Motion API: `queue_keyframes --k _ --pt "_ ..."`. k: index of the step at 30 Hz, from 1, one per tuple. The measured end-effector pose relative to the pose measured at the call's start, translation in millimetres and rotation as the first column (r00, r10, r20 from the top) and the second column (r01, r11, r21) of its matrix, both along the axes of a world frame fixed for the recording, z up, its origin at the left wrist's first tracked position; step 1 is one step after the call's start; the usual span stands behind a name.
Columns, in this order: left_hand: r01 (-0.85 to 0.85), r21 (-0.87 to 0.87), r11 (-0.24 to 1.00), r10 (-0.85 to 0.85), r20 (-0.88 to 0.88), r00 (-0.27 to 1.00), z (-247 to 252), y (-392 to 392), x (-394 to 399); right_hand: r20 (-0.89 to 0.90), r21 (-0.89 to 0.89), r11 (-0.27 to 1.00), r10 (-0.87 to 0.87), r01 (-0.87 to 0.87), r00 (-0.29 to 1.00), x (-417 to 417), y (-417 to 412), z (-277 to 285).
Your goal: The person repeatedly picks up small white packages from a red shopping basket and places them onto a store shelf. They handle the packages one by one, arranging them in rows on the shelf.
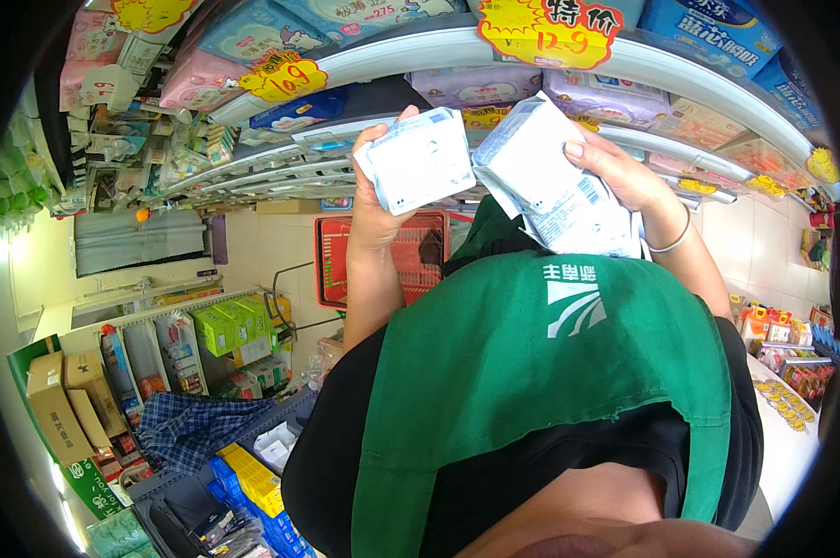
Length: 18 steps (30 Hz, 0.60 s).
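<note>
My left hand grips a small white package with a blue patch and fine print; its fingers wrap round the outer side. My right hand, with a bangle on the wrist, holds a white package, thumb on its face. Against it, lower down, lies more white packaging with a barcode, near my green apron. How many packages these are, I cannot tell. The two held packages nearly meet at their inner edges, in front of the shelves. The fingers behind the right package are mostly hidden.
Shelves with a metal front edge cross ahead, carrying soft packs and yellow price tags. A red shopping basket stands on the floor beyond my left forearm. Stocked shelving and cardboard boxes are at the left.
</note>
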<state>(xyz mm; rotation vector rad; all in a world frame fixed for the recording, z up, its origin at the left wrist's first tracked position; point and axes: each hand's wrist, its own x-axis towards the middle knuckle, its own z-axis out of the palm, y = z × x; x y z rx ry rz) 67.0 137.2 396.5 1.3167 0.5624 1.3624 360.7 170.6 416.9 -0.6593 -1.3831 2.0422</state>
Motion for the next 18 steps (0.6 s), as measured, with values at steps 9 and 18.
queue_keyframes --k 9,18 --pt "0.01 -0.054 0.998 -0.006 0.065 0.998 0 3 -2 0.013 -0.037 0.999 0.002 -0.002 1.0 0 3 -2" --pt "-0.097 0.025 0.995 0.099 -0.11 0.989 17 0 -4 -0.012 0.125 0.992 -0.017 0.018 1.0 10 3 -15"
